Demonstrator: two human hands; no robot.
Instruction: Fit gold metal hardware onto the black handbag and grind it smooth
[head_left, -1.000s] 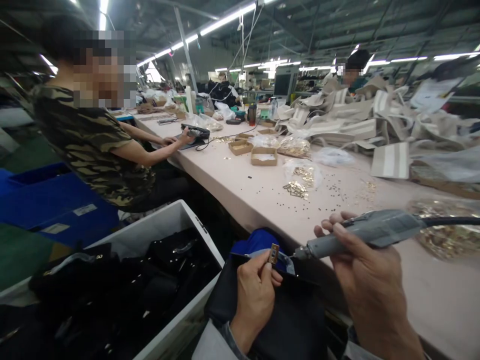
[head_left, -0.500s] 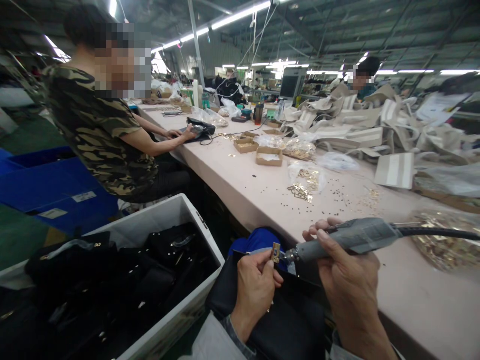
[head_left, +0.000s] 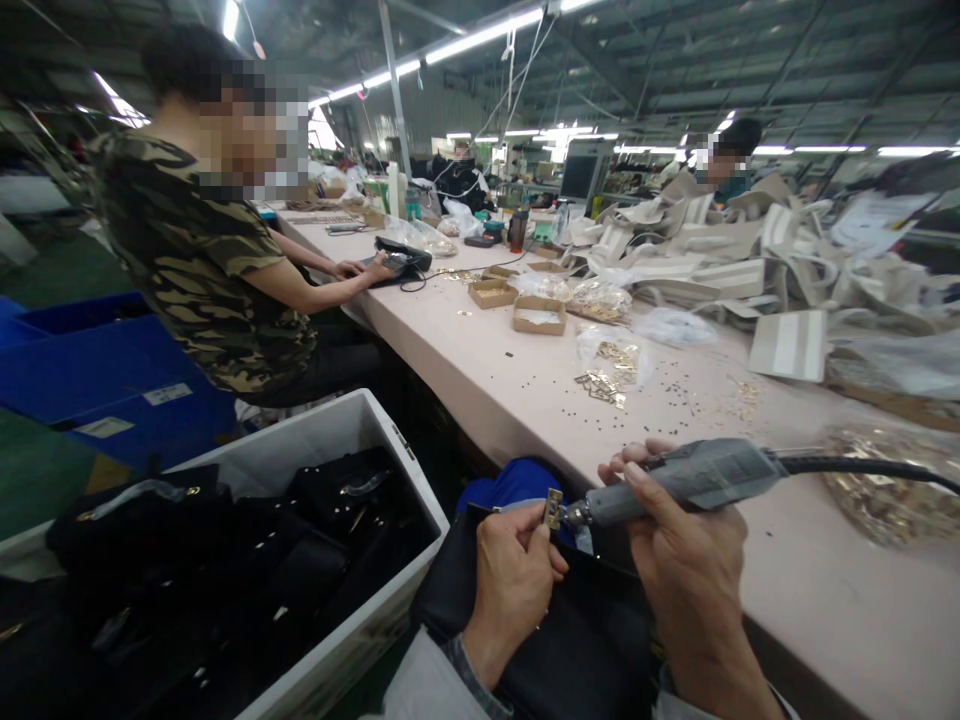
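A small gold metal plate (head_left: pixel 553 508) is pinched upright between the thumb and fingers of my left hand (head_left: pixel 514 570). My right hand (head_left: pixel 694 560) wraps round a grey electric screwdriver (head_left: pixel 686 480), its tip pointing left at the plate. Whether tip and plate touch I cannot tell for sure. Under both hands a black leather bag (head_left: pixel 585 640) lies across my lap. Blue cloth (head_left: pixel 517 482) shows behind my left hand.
To the left stands a white crate (head_left: pixel 367 420) full of black bags. Loose gold fittings (head_left: pixel 600 385), cardboard boxes (head_left: pixel 538 315) and a bag of gold parts (head_left: pixel 885 480) lie on the table (head_left: pixel 465 370). Beige pieces (head_left: pixel 697 260) are heaped beyond. A co-worker (head_left: pixel 202 270) sits at left.
My right hand and the screwdriver have shifted slightly left, towards the gold plate. My left hand has hardly moved.
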